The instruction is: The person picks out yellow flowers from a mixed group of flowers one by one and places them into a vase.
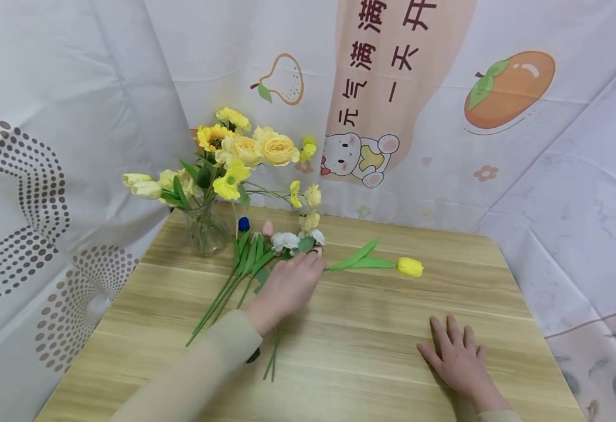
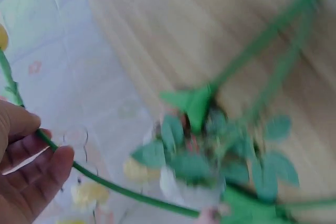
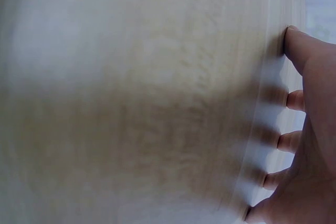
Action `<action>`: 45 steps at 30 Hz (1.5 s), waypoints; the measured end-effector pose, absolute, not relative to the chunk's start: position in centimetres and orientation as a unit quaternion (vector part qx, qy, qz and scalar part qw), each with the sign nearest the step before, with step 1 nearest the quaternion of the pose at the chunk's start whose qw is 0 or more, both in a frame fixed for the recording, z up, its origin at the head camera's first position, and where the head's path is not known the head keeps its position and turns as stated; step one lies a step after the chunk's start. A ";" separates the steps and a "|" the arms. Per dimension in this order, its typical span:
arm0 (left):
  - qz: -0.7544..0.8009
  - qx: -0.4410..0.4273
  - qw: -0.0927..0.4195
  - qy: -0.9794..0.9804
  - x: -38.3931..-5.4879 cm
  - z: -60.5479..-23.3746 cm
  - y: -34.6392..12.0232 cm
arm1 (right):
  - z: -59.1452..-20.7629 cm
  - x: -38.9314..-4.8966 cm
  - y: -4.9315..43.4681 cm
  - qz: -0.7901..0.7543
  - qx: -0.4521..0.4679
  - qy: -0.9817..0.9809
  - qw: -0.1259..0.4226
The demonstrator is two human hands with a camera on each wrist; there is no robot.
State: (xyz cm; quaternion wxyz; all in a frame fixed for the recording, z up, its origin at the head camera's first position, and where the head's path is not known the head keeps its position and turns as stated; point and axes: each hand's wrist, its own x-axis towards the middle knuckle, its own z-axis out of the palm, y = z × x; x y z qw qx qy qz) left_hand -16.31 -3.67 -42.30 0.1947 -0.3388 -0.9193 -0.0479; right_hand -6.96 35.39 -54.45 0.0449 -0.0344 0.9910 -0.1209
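My left hand (image 1: 294, 284) pinches a thin green stem between thumb and fingers. From that hand a yellow tulip (image 1: 409, 267) with long green leaves extends to the right, low over the table. In the left wrist view the pinched stem (image 2: 123, 191) runs down toward a pink bloom (image 2: 209, 215). Beside and below the hand lie white flowers (image 1: 285, 241), a blue tulip (image 1: 243, 224) and a pink tulip (image 1: 268, 228), their stems spread toward the front. My right hand (image 1: 458, 358) rests on the table with fingers spread, holding nothing.
A glass vase (image 1: 206, 233) of yellow and cream flowers stands at the table's back left. Yellow blooms (image 1: 312, 195) on thin stems lean out right of it. The wooden table (image 1: 381, 351) meets a printed curtain (image 1: 418, 187) behind. A dark object (image 1: 253, 356) shows under the left sleeve.
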 end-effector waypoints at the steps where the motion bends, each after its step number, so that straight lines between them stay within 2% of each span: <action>1: -0.043 -0.342 0.213 -0.914 -16.4 -42.1 -4.4 | -54.4 -7.0 35.4 -0.122 -0.034 0.991 0.046; 8: -0.027 -0.362 0.350 -0.864 -17.7 -41.0 -9.9 | -54.4 -6.8 35.3 -0.123 -0.032 0.991 0.047; 18: -0.026 -0.345 0.473 -0.810 -19.8 -39.0 -15.9 | -54.3 -6.5 35.3 -0.125 -0.036 0.990 0.047; 24: -0.030 -0.352 0.481 -0.803 -21.2 -38.8 -18.2 | -54.5 -6.6 35.3 -0.129 -0.038 0.990 0.043; 29: -0.049 -0.324 0.480 -0.814 -22.1 -38.7 -19.5 | -54.6 -6.8 35.4 -0.128 -0.035 0.990 0.042; 39: -0.120 -0.267 0.502 -0.814 -22.4 -36.8 -19.6 | -54.5 -6.8 35.3 -0.124 -0.029 0.991 0.042; 45: -0.158 -0.234 0.469 -0.837 -22.8 -36.8 -19.7 | -54.3 -6.6 35.1 -0.122 -0.030 0.992 0.031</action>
